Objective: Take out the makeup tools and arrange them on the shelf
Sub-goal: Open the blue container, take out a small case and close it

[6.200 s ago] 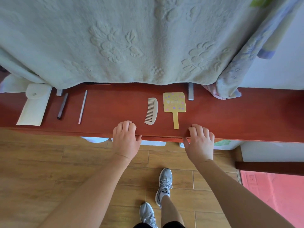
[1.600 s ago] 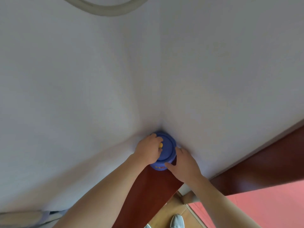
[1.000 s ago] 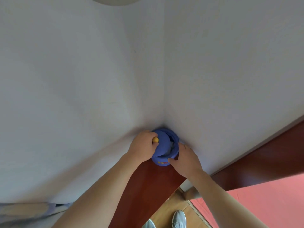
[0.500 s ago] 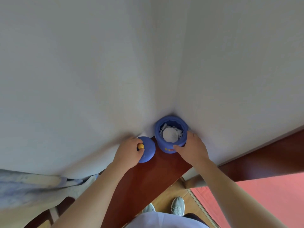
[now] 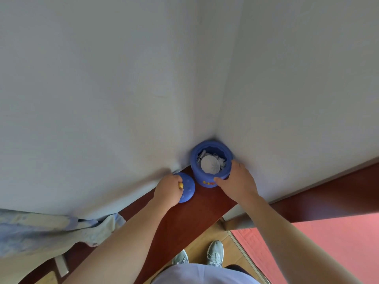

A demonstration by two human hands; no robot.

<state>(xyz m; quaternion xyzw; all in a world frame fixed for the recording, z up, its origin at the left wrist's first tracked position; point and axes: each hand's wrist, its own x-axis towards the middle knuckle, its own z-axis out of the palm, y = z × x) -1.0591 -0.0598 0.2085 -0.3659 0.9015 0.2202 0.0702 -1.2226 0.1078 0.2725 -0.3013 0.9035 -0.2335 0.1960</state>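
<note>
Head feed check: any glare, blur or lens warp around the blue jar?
Head view: soft even light, no glare, a faint shadow in the wall corner behind the blue jar. Head view: jar's inside is sharp; slight smear beside the left hand on the lid. Head view: wide-angle bends the shelf back edge.

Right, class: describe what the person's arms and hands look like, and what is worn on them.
The left forearm and right forearm are bare up to the picture's edge: no sleeves show. The left hand and right hand wear no gloves, and no watch or ring is visible.
</note>
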